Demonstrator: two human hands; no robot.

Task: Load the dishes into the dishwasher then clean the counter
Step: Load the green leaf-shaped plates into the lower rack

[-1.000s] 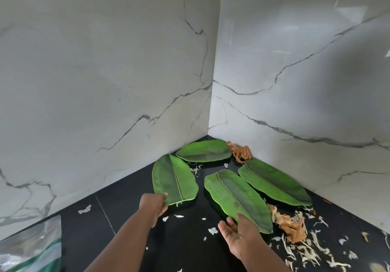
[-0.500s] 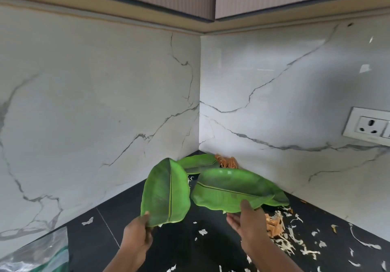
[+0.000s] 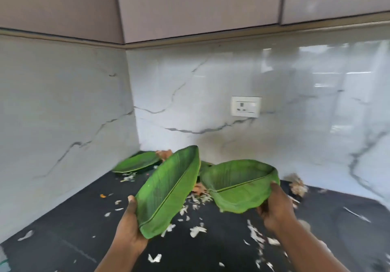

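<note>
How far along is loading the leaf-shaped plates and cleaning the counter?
Done: nothing shows as loaded; no dishwasher is in view. In hand: the left hand holds one leaf plate, the right hand another, both lifted. Left: a third plate in the corner and white scraps across the black counter.

Three leaf-shaped green plates (image 3: 168, 189), two hands (image 3: 128, 227), one wall socket (image 3: 246, 106), countless white scraps (image 3: 197, 230).

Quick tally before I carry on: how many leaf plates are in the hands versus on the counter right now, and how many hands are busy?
Leaf plates in the hands: 2, one in the left hand at, one in the right hand at
Leaf plates plainly on the counter: 1, in the corner
Busy hands: 2
Total leaf plates clearly seen: 3
</note>
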